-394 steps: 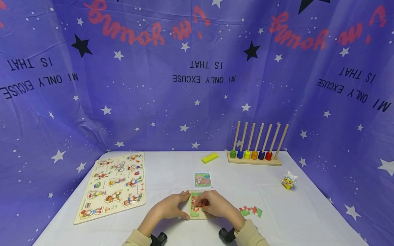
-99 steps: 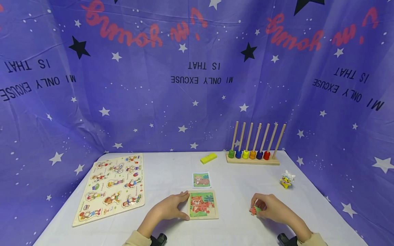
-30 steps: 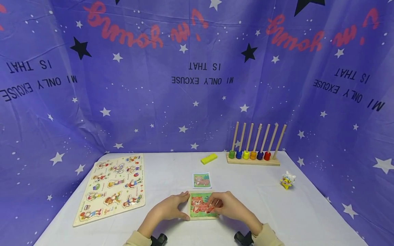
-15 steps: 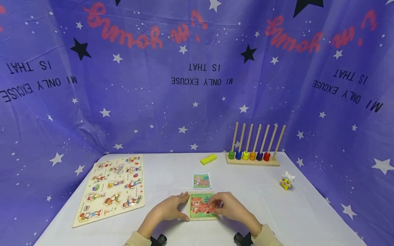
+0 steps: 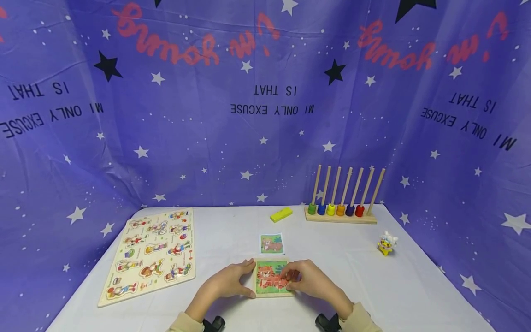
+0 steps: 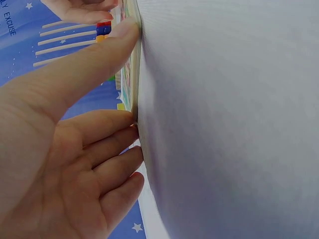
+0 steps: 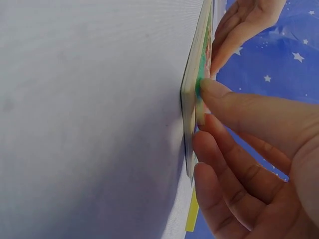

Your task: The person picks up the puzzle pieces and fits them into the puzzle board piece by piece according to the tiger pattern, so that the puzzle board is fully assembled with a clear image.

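A square wooden jigsaw board point(image 5: 269, 296) lies on the white table, its tiger picture point(image 5: 268, 276) on green filling most of the frame. My left hand point(image 5: 232, 279) holds the board's left side, thumb at the near corner and index finger at the far one. Over the right part of the picture, my right hand point(image 5: 307, 279) pinches a puzzle piece point(image 7: 200, 113) between thumb and fingers. In the right wrist view that piece stands slightly proud of the board. My fingers hide the picture's right edge. Just beyond the board is a small tiger picture card point(image 5: 271, 244).
To the left lies a large peg puzzle board point(image 5: 149, 253) with figures. A yellow block point(image 5: 281, 214) sits at the back. A wooden stand with upright rods point(image 5: 341, 219) and coloured beads is at the back right, with a small yellow-and-white figurine point(image 5: 386, 243) nearer.
My right hand has come from the loose pieces at the right to the board with a piece, and now stays there. The tiger picture has filled out. My left hand stays put.
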A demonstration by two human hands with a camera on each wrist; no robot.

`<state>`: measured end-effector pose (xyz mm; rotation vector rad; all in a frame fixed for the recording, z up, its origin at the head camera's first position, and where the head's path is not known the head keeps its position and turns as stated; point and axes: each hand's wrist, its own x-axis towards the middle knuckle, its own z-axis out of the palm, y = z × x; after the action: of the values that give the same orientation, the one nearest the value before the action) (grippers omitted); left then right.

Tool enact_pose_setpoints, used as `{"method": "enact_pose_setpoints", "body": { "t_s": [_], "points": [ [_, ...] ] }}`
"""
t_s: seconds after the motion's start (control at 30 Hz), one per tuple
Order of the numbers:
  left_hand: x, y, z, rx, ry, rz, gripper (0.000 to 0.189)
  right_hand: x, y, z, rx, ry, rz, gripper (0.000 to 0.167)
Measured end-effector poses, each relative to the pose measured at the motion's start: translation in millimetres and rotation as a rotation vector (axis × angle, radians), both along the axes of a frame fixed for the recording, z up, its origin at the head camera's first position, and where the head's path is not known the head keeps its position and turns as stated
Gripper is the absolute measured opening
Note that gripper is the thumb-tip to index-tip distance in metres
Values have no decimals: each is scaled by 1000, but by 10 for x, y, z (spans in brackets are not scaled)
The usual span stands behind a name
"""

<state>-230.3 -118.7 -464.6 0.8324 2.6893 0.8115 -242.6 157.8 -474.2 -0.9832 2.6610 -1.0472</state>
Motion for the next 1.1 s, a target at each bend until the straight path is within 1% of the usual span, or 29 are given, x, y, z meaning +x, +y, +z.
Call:
{"method": "enact_pose_setpoints", "body": {
  "t_s": [0.17,0.47,0.6,0.77,1.1],
  "points": [
    [6,-9,10,5,-1,3,88,-13,3,-13,-10,6,9,22],
    [29,-19,7,2,-2,4,88,5,13,-11,6,-12,-7,16],
    [41,-22,12,0,-5,4,88,35,-5,5,7,-26,-19,15],
    [42,-24,16,2,-10,5,88,64,-23,42,22,-24,-28,15],
    [35,-19,11,-9,-1,4,87,49,-1,24,-1,-30,-12,15]
  ]
}}
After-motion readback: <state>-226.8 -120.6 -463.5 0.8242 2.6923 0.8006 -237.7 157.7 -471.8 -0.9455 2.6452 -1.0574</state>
